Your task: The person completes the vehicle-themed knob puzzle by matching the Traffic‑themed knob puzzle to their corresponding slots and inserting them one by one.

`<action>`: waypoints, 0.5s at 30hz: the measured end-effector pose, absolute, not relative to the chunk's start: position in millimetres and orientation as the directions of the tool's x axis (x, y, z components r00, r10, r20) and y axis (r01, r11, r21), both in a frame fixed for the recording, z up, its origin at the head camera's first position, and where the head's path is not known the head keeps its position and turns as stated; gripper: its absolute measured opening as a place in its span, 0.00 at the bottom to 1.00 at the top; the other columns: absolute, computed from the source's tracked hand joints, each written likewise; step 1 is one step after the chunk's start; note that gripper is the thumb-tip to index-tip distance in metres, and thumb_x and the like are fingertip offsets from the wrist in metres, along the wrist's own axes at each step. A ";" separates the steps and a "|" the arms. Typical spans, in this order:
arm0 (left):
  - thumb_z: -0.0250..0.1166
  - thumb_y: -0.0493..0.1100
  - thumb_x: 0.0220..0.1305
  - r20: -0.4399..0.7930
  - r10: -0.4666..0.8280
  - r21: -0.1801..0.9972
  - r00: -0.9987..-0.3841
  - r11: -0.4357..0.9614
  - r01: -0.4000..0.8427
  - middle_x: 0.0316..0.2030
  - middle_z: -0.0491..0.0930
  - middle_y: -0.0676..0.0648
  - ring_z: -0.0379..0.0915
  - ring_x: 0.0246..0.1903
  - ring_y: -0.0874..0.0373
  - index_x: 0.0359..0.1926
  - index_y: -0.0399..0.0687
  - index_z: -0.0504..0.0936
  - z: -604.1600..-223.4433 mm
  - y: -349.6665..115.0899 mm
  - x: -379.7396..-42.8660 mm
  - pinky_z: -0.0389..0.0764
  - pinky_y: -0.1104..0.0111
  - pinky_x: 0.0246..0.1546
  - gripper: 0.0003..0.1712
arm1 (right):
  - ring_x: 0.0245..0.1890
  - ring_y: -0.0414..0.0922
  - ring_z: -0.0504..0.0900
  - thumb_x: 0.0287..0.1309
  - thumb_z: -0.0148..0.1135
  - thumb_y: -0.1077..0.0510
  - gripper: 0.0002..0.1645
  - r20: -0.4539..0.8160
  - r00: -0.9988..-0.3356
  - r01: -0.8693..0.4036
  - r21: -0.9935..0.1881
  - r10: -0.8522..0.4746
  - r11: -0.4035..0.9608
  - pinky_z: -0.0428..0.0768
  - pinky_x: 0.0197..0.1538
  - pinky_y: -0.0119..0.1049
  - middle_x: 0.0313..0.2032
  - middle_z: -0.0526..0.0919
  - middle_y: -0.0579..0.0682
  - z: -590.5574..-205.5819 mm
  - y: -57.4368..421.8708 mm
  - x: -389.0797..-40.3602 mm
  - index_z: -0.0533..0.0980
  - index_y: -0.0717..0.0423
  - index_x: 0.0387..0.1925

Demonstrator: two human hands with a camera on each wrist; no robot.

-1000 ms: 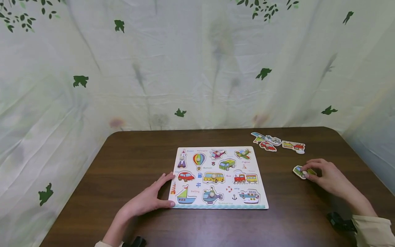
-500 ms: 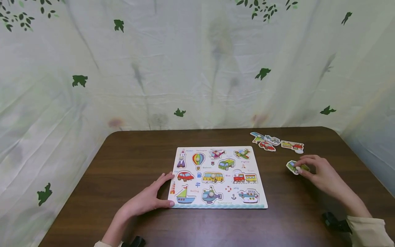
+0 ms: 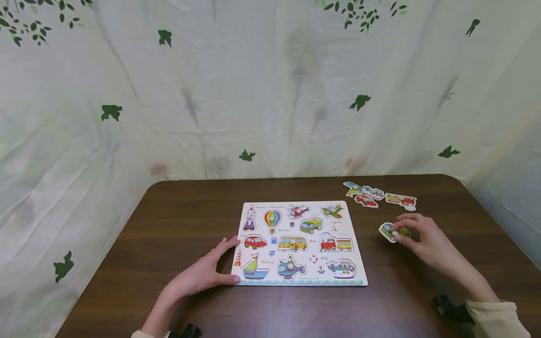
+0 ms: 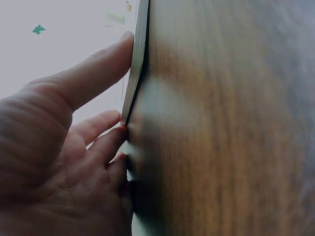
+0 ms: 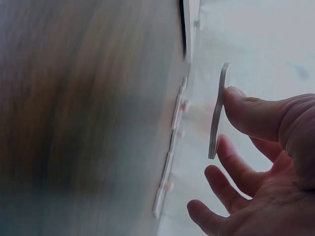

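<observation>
My right hand [image 3: 431, 249] pinches a green truck puzzle piece [image 3: 385, 232] by its knob, right of the board. In the right wrist view that piece [image 5: 215, 123] is seen edge-on, held off the table between thumb and fingertips. A white vehicle puzzle board [image 3: 296, 283] lies flat at mid-table. Knobs show on its rocket, balloon, bus and submarine, among others; the car, truck, train, sailboat and ship pictures show none. My left hand [image 3: 198, 277] touches the board's left side with extended fingers, its thumb at the near corner. The left wrist view shows this thumb against the board's edge [image 4: 135, 73].
Several loose pieces lie near the back right: a sailboat [image 3: 353, 188], a grey-blue ship [image 3: 374, 192], a red car [image 3: 366, 201] and a train [image 3: 401, 200]. The brown table [image 3: 190, 211] ends at a white leaf-patterned curtain [image 3: 270, 94].
My right hand has carried the green truck piece leftward across the table, nearer the board's right edge. The left hand and the board have stayed in place.
</observation>
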State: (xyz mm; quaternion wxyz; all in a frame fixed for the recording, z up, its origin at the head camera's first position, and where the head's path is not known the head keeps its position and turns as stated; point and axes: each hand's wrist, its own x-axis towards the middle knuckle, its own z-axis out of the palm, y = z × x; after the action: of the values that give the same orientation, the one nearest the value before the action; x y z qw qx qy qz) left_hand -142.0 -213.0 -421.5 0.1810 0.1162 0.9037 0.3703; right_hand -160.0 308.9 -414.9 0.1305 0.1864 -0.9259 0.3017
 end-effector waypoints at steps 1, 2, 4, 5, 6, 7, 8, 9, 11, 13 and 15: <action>0.76 0.57 0.51 -0.239 0.345 0.712 -0.908 0.698 0.078 0.76 0.49 0.45 0.38 0.74 0.42 0.74 0.58 0.60 -421.5 -212.9 -141.6 0.53 0.40 0.64 0.53 | 0.50 0.62 0.70 0.48 0.73 0.70 0.14 0.362 -0.892 -0.432 -0.509 -0.271 0.744 0.63 0.47 0.54 0.49 0.78 0.61 -415.0 306.9 -159.2 0.82 0.55 0.37; 0.76 0.57 0.51 -0.237 0.346 0.712 -0.908 0.697 0.079 0.76 0.49 0.45 0.38 0.75 0.42 0.74 0.57 0.60 -421.4 -212.8 -141.2 0.53 0.40 0.64 0.53 | 0.50 0.62 0.70 0.48 0.73 0.71 0.15 0.367 -0.888 -0.440 -0.510 -0.276 0.739 0.63 0.47 0.53 0.49 0.78 0.61 -415.1 305.0 -158.6 0.82 0.54 0.37; 0.76 0.56 0.51 -0.230 0.347 0.714 -0.909 0.695 0.085 0.76 0.49 0.45 0.38 0.75 0.43 0.74 0.57 0.60 -421.2 -212.8 -140.8 0.53 0.41 0.65 0.53 | 0.50 0.62 0.69 0.47 0.72 0.72 0.16 0.374 -0.883 -0.452 -0.514 -0.284 0.729 0.62 0.47 0.53 0.49 0.78 0.61 -415.1 301.4 -158.0 0.82 0.52 0.36; 0.76 0.56 0.51 -0.228 0.347 0.714 -0.910 0.695 0.086 0.76 0.49 0.45 0.38 0.75 0.43 0.74 0.57 0.60 -421.1 -212.8 -141.0 0.53 0.41 0.64 0.53 | 0.50 0.62 0.69 0.47 0.72 0.73 0.17 0.377 -0.880 -0.458 -0.515 -0.288 0.725 0.62 0.47 0.53 0.49 0.78 0.61 -414.9 299.6 -157.8 0.82 0.52 0.36; 0.76 0.56 0.51 -0.226 0.347 0.714 -0.910 0.694 0.088 0.76 0.49 0.45 0.38 0.75 0.43 0.74 0.57 0.60 -421.1 -212.7 -141.1 0.53 0.41 0.64 0.52 | 0.51 0.62 0.69 0.47 0.72 0.73 0.17 0.379 -0.878 -0.462 -0.517 -0.291 0.721 0.62 0.47 0.53 0.50 0.78 0.61 -414.5 297.7 -157.7 0.82 0.52 0.36; 0.76 0.56 0.51 -0.223 0.347 0.714 -0.911 0.694 0.090 0.76 0.50 0.45 0.38 0.75 0.43 0.74 0.57 0.61 -421.2 -212.7 -141.3 0.53 0.41 0.64 0.52 | 0.51 0.62 0.68 0.47 0.71 0.73 0.17 0.381 -0.876 -0.466 -0.519 -0.294 0.716 0.62 0.47 0.54 0.50 0.78 0.61 -414.1 295.8 -157.8 0.82 0.51 0.36; 0.76 0.56 0.51 -0.222 0.348 0.715 -0.911 0.694 0.091 0.76 0.50 0.45 0.38 0.75 0.43 0.74 0.57 0.61 -421.4 -212.7 -141.5 0.52 0.41 0.65 0.52 | 0.51 0.62 0.68 0.47 0.71 0.73 0.17 0.383 -0.874 -0.470 -0.519 -0.297 0.714 0.62 0.48 0.54 0.50 0.78 0.61 -413.7 294.0 -158.1 0.82 0.51 0.36; 0.76 0.56 0.51 -0.222 0.350 0.716 -0.910 0.692 0.092 0.76 0.50 0.46 0.37 0.75 0.43 0.74 0.57 0.61 -421.7 -212.7 -141.7 0.52 0.41 0.65 0.52 | 0.51 0.62 0.69 0.47 0.71 0.73 0.17 0.387 -0.871 -0.476 -0.516 -0.302 0.712 0.62 0.48 0.54 0.49 0.78 0.61 -413.3 292.1 -158.7 0.82 0.51 0.36; 0.77 0.56 0.51 -0.222 0.352 0.717 -0.909 0.690 0.092 0.76 0.51 0.47 0.37 0.75 0.43 0.74 0.57 0.61 -422.4 -212.8 -141.7 0.52 0.40 0.65 0.52 | 0.51 0.62 0.69 0.47 0.71 0.73 0.17 0.387 -0.867 -0.484 -0.513 -0.313 0.709 0.63 0.48 0.54 0.49 0.78 0.60 -412.4 288.0 -160.0 0.81 0.51 0.36; 0.77 0.56 0.51 -0.222 0.354 0.718 -0.908 0.689 0.093 0.76 0.51 0.48 0.37 0.75 0.43 0.74 0.56 0.61 -423.0 -212.9 -141.5 0.51 0.40 0.65 0.52 | 0.51 0.61 0.69 0.48 0.71 0.73 0.17 0.385 -0.863 -0.495 -0.509 -0.328 0.704 0.63 0.48 0.54 0.49 0.78 0.60 -411.7 283.9 -162.0 0.81 0.51 0.36; 0.77 0.55 0.51 -0.223 0.353 0.720 -0.909 0.688 0.091 0.76 0.51 0.48 0.37 0.75 0.42 0.74 0.56 0.61 -423.4 -213.2 -141.2 0.51 0.39 0.65 0.52 | 0.51 0.60 0.69 0.48 0.71 0.73 0.17 0.378 -0.860 -0.502 -0.506 -0.342 0.702 0.64 0.48 0.53 0.49 0.77 0.60 -410.4 279.4 -164.0 0.81 0.50 0.35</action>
State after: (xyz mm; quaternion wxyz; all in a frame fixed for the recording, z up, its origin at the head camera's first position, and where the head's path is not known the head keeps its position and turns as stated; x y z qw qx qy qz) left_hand -141.2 -213.2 -423.4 0.1747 0.1232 0.9020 0.3750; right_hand -164.0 279.4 -410.4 0.1288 0.2309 -0.9134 0.3096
